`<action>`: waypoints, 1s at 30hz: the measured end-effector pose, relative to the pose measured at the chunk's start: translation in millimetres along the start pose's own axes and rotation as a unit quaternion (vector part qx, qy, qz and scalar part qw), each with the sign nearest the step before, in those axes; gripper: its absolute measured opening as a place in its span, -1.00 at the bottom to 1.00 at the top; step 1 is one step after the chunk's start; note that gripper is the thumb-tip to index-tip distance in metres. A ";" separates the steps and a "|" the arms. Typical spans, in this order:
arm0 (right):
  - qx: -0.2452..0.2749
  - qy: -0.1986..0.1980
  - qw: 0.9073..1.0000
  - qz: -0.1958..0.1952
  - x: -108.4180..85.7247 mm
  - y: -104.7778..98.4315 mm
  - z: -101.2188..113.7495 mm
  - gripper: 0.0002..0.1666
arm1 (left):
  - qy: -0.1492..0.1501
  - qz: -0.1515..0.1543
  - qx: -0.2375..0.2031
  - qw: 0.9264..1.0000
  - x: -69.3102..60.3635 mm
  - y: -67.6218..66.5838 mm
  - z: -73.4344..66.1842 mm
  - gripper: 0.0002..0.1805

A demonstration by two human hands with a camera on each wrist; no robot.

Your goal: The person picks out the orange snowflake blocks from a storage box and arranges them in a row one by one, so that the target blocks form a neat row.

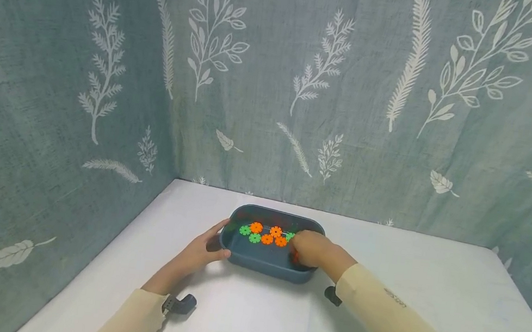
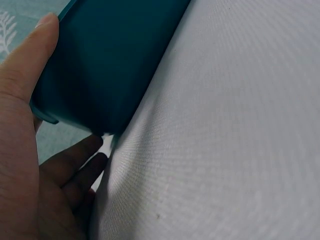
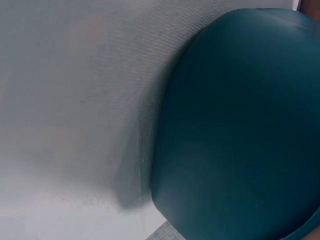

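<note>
A dark teal tray (image 1: pixel 259 265) with rounded corners holds several small flower-shaped discs, green (image 1: pixel 255 238) and orange (image 1: pixel 267 239). My left hand (image 1: pixel 196 255) is at the tray's left end, thumb against its near side; in the left wrist view the thumb of that hand (image 2: pixel 22 130) lies on the rim of the tray (image 2: pixel 110 60), the other fingers around the end. Over the tray's right end, my right hand (image 1: pixel 312 248) reaches inside, with an orange-red piece (image 1: pixel 294 256) by its fingers; its fingertips are hidden. The tray's outer wall (image 3: pixel 240 125) fills much of the right wrist view.
The tray stands on a white-covered table (image 1: pixel 258 318). Grey-green cloth (image 1: pixel 276 79) with white leaf patterns hangs behind and at the left. A dark wrist device (image 1: pixel 179 304) is on the left wrist, another dark device (image 1: pixel 333 296) by the right.
</note>
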State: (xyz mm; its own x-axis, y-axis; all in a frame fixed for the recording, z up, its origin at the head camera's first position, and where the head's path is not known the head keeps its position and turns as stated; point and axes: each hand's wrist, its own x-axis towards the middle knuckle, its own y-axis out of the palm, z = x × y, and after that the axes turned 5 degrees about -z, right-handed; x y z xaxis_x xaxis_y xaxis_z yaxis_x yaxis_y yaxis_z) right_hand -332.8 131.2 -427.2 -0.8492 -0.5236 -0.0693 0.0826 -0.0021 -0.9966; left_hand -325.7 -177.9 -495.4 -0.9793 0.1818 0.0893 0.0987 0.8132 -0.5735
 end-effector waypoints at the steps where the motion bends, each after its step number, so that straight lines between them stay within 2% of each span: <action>1: -0.002 0.001 1.000 0.001 0.1 -0.2 -0.3 -0.86 | 0.000 0.002 -0.001 1.000 0.3 0.1 0.1 -0.02; 10: 0.014 0.023 0.999 0.021 3.3 -0.2 -2.7 -0.82 | 0.014 0.002 -0.011 1.000 1.6 -2.0 1.1 -0.03; 16: 0.006 0.001 1.000 0.011 3.6 1.9 -4.5 -0.91 | 0.014 0.008 -0.009 1.000 2.0 -1.9 1.7 -0.02; 20: 0.009 -0.011 1.000 0.002 2.1 3.2 -5.0 -0.83 | 0.009 0.006 -0.005 1.000 1.7 -1.5 2.3 -0.02; 22: 0.009 -0.010 1.000 0.002 1.4 4.3 -4.1 -0.87 | 0.006 0.007 -0.005 1.000 0.8 -1.6 2.3 -0.02; 28: -0.025 0.015 1.000 0.003 0.8 4.5 -2.1 -0.97 | 0.003 0.008 -0.001 1.000 0.6 -1.1 2.0 -0.01; 30: -0.020 0.019 1.000 0.007 0.6 4.0 -3.4 -0.96 | 0.004 0.008 -0.001 1.000 2.4 0.0 1.1 -0.01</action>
State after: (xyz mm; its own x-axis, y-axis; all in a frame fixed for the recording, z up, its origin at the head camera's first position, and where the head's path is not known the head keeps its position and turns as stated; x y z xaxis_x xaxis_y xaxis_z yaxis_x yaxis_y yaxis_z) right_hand -334.7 133.8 -431.3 -0.8670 -0.4911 -0.0847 0.0750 0.0395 -0.9964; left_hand -328.3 -178.1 -496.0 -0.9762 0.1986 0.0869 0.1139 0.8113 -0.5734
